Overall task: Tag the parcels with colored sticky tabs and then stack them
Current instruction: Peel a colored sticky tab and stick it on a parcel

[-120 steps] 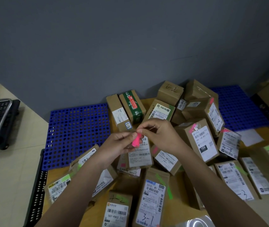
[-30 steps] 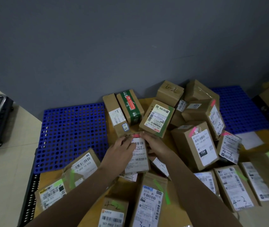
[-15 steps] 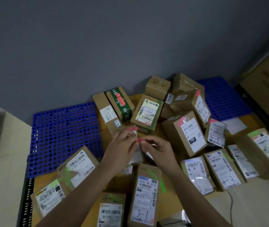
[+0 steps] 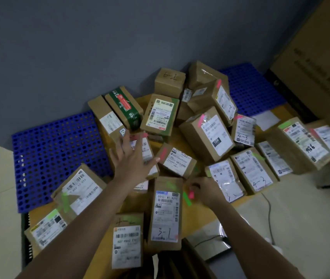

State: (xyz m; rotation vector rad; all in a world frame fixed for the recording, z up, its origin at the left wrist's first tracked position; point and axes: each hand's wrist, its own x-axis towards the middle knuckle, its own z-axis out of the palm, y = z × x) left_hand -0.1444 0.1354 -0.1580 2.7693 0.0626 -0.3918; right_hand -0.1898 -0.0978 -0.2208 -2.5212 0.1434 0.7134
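A grey wall rose beyond both hands. Under the parcels lay a yellowish board, with one blue perforated mat left of the left hand and another beyond the right hand. A large carton stood far right.

Handwriting read "6-2" beyond the left hand, "4-3" and again "4-3" right of the right hand, and "3-1" between the forearms; one label read "15H".

The left hand lay spread, fingers straight, on a parcel bearing a pink tab at its far edge. The right hand was curled, pinching pink tabs.
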